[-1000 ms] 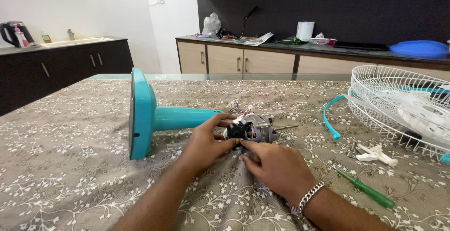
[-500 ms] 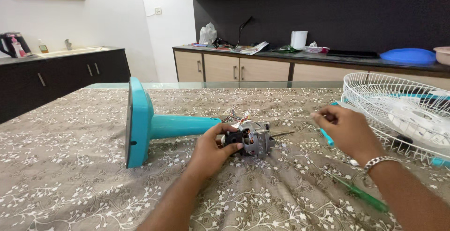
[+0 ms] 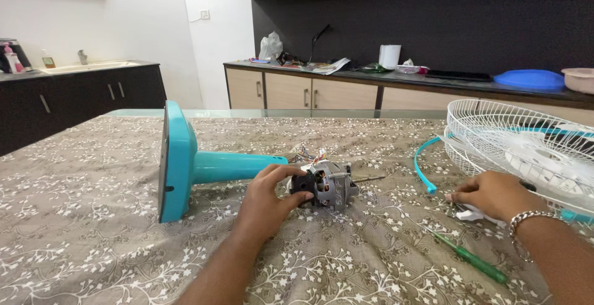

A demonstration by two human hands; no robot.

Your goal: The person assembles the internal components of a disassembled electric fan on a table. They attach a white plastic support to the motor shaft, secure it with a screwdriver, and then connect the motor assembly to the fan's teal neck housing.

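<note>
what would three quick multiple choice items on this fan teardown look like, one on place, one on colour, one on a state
1. Where does the green screwdriver lie?
A. on the patterned cloth near the right hand
B. on the far counter
C. inside the wire guard

2. What colour is the fan stand?
A. red
B. turquoise
C. black

3. How is the motor placed?
A. hanging from the ceiling
B. boxed up
C. bare on the table, gripped by the left hand

Answers:
1 A, it lies on the tablecloth just below the right hand.
2 B, base and column are both turquoise.
3 C, the left hand wraps its fingers round the motor's end, with the windings exposed.
</note>
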